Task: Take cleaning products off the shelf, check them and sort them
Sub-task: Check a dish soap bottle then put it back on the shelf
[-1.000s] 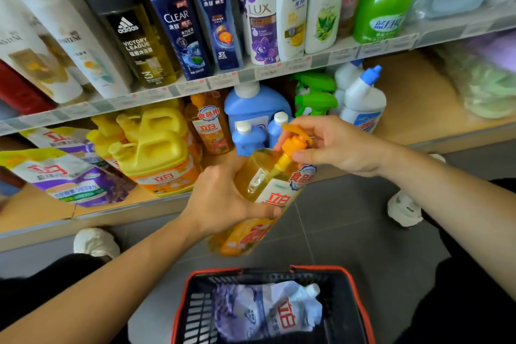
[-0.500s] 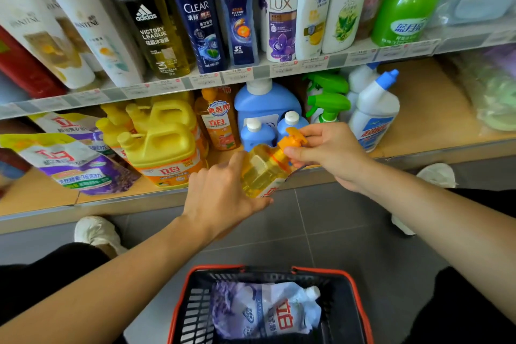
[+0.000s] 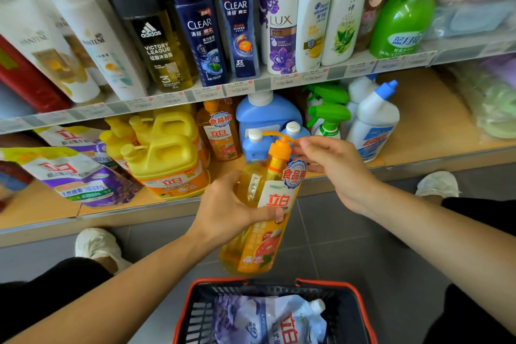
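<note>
Orange-yellow liquid is seen in the pump bottle (image 3: 262,220), which is held in mid-air in front of the lower shelf (image 3: 418,131) and directly above the basket (image 3: 360,304). Its middle is wrapped by the left hand (image 3: 226,209), fingers curled round the back and thumb laid across the label. The pump head (image 3: 280,145) is pinched at its rear by the gathered fingertips of the right hand (image 3: 332,167). The long axis is tilted slightly, the pump end raised toward the shelf and the base pointed down at the basket, where a refill pouch (image 3: 268,321) is already lying. Checking is judged to be under way; the weight is carried by the left hand, so a base-first lowering would be led by it.
</note>
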`<state>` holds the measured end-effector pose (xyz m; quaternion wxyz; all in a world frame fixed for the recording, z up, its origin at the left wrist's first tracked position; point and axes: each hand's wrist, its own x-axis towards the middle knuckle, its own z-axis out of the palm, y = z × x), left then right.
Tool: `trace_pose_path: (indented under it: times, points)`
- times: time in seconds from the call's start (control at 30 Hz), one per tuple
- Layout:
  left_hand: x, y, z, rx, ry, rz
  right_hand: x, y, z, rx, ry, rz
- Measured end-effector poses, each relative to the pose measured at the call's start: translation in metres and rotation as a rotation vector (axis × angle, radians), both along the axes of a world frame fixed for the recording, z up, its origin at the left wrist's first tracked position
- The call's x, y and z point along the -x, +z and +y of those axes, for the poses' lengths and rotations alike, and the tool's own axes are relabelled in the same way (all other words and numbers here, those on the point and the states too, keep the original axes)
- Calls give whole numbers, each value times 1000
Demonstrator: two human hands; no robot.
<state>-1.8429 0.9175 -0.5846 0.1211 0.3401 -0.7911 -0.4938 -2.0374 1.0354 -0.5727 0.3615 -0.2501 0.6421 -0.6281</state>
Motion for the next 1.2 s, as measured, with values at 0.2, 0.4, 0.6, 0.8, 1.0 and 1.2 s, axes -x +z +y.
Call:
trace_pose_path:
  times: [0.2, 0.4, 0.6, 0.8, 1.0, 1.2]
  points:
    - [-3, 1, 1, -300, -13, 234, -24, -18, 16, -54, 358, -89]
    - [-7, -1, 3, -476, -171, 291, -20, -23, 19, 19, 405, -111]
    - [-10, 30, -21, -320, -134, 295, -13, -28, 20, -48, 330, 185]
    - [-9, 35, -20, 21, -167, 279, -12, -33, 21, -140, 315, 504]
    - [-11, 35, -25, 314, -303, 214, -16, -33, 20, -140, 327, 650]
    - [-12, 38, -17, 452, -365, 174, -21, -34, 21, -208, 350, 852]
